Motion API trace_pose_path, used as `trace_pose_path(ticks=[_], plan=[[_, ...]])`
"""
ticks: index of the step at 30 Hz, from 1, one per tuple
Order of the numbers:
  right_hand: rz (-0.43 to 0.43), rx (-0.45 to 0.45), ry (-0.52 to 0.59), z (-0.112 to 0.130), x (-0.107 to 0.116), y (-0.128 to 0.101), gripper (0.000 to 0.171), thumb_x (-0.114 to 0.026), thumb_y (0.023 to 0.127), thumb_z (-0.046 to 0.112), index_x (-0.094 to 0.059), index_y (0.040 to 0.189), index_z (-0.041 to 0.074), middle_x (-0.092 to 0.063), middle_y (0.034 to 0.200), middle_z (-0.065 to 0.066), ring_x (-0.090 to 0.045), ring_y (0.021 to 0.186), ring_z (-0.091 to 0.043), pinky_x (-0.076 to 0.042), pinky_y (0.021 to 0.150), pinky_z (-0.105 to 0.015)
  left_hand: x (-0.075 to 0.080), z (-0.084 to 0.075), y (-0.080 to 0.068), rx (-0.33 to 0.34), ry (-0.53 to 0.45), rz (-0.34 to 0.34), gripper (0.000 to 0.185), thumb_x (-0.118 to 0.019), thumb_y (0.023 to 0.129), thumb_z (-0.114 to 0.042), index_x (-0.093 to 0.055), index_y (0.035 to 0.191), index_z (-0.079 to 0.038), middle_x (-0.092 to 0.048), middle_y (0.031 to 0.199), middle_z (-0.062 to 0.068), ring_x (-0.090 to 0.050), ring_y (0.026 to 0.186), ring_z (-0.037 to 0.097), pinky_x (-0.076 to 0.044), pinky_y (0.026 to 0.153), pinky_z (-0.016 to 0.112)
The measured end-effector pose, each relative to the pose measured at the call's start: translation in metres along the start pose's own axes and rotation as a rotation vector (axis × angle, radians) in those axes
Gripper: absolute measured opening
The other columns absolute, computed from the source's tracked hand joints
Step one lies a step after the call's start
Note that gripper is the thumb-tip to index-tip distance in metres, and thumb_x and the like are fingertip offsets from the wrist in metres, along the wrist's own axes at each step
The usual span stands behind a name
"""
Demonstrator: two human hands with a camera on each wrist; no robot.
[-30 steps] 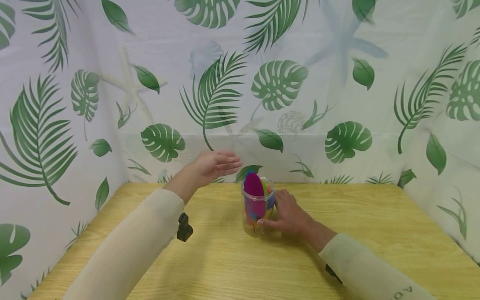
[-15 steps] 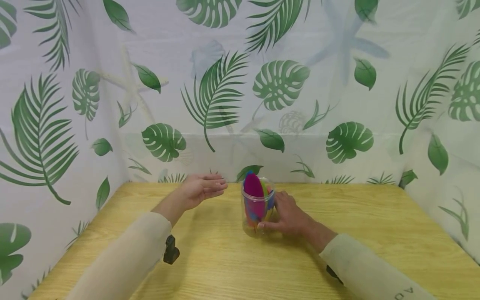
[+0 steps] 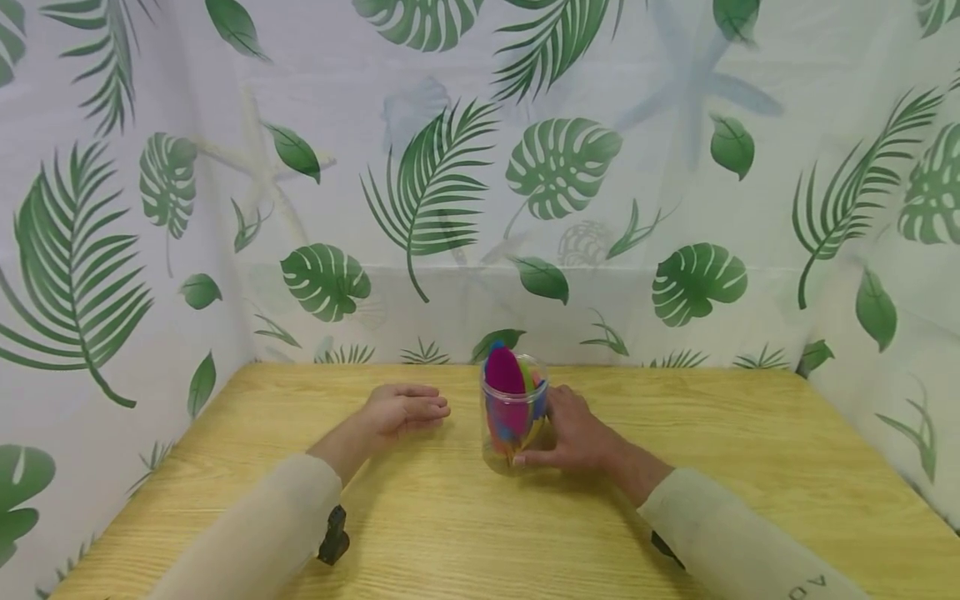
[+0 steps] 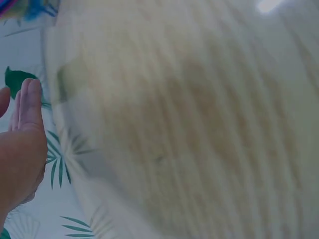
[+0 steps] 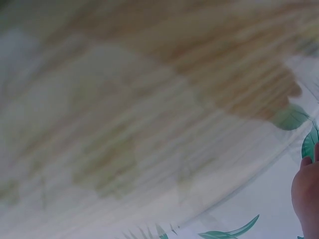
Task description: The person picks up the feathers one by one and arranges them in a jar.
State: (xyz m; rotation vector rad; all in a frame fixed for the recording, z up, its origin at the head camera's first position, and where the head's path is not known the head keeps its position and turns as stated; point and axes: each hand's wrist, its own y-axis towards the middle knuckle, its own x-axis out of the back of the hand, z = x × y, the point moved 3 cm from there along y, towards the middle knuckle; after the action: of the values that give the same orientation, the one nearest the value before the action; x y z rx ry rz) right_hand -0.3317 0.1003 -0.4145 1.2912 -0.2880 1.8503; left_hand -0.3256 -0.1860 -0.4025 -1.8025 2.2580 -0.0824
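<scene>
A clear jar (image 3: 495,454) stands upright on the table in the head view. Several colourful pieces fill it, among them a tall magenta oval piece (image 3: 504,372) with blue, green and orange ones; their exact kind I cannot tell. My right hand (image 3: 573,433) grips the jar's right side, thumb at the lower front and fingers partly hidden behind it. To the left of the jar, my left hand (image 3: 405,410) is low over the table, fingers straight and pointing at the jar, holding nothing. In the left wrist view that hand (image 4: 22,144) shows at the left edge.
The light wooden table (image 3: 465,533) spreads under both arms. A white cloth with green leaves (image 3: 450,192) rises behind it and along both sides. Small black devices (image 3: 333,536) sit at the wrists.
My left hand has come down and left, from above the back of the table to low beside the jar. My right hand stays on the jar, which has hardly moved.
</scene>
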Motion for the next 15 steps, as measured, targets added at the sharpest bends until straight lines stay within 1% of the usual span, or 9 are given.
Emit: trace_pose_path(ticks=[2,4,7,9,12,13,15], plan=[[0.013,-0.009,0.001,0.001,0.0,-0.001,0.097,-0.079,0.073,0.063,-0.039,0.147,0.015,-0.054,0.138,-0.002,-0.043,0.12,-0.022,-0.031,0.108,-0.055,0.001,0.005,-0.002,-0.011,0.055,-0.025,0.05,-0.057,0.093,0.011,-0.039,0.139,0.02,-0.051,0.136,0.037,-0.068,0.112,0.032,-0.05,0.1,0.044],[0.029,-0.018,-0.007,0.002,0.0,-0.001,0.098,-0.08,0.07,0.064,-0.04,0.146,0.016,-0.053,0.139,-0.002,-0.042,0.12,-0.022,-0.031,0.108,-0.055,0.001,0.008,-0.003,-0.031,0.128,-0.058,0.047,-0.059,0.09,0.013,-0.045,0.135,0.019,-0.057,0.13,0.035,-0.068,0.111,0.034,-0.055,0.094,0.04],[0.05,-0.02,-0.023,0.002,0.002,-0.002,0.101,-0.082,0.066,0.065,-0.042,0.145,0.017,-0.054,0.139,-0.002,-0.043,0.119,-0.022,-0.032,0.106,-0.054,0.001,0.011,-0.006,-0.092,0.281,-0.113,0.042,-0.064,0.088,0.012,-0.054,0.129,0.017,-0.066,0.119,0.03,-0.07,0.106,0.033,-0.059,0.083,0.033],[0.056,-0.017,-0.026,0.002,0.002,-0.002,0.103,-0.084,0.063,0.065,-0.043,0.145,0.017,-0.054,0.139,-0.002,-0.043,0.118,-0.023,-0.033,0.106,-0.054,0.0,0.011,-0.007,-0.141,0.372,-0.148,0.038,-0.067,0.087,0.008,-0.059,0.124,0.014,-0.07,0.112,0.026,-0.072,0.102,0.032,-0.059,0.08,0.031],[0.064,-0.013,-0.033,0.001,0.002,-0.003,0.104,-0.085,0.062,0.065,-0.043,0.145,0.017,-0.055,0.14,-0.003,-0.045,0.119,-0.024,-0.033,0.106,-0.055,-0.002,0.011,-0.009,-0.221,0.506,-0.167,0.035,-0.069,0.089,0.003,-0.062,0.122,0.012,-0.071,0.112,0.023,-0.071,0.102,0.032,-0.059,0.084,0.034],[0.069,-0.015,-0.04,0.0,0.001,-0.003,0.105,-0.084,0.062,0.065,-0.043,0.145,0.017,-0.055,0.14,-0.004,-0.045,0.119,-0.024,-0.033,0.106,-0.055,-0.003,0.011,-0.01,-0.238,0.548,-0.167,0.036,-0.069,0.09,0.001,-0.062,0.124,0.01,-0.07,0.115,0.022,-0.07,0.106,0.033,-0.058,0.088,0.036],[0.085,-0.018,-0.066,-0.002,0.0,-0.004,0.107,-0.083,0.063,0.066,-0.043,0.147,0.014,-0.055,0.14,-0.007,-0.045,0.122,-0.027,-0.034,0.106,-0.056,-0.005,0.012,-0.012,-0.271,0.675,-0.159,0.043,-0.071,0.091,-0.005,-0.059,0.13,0.007,-0.066,0.126,0.021,-0.064,0.117,0.034,-0.053,0.098,0.04]])
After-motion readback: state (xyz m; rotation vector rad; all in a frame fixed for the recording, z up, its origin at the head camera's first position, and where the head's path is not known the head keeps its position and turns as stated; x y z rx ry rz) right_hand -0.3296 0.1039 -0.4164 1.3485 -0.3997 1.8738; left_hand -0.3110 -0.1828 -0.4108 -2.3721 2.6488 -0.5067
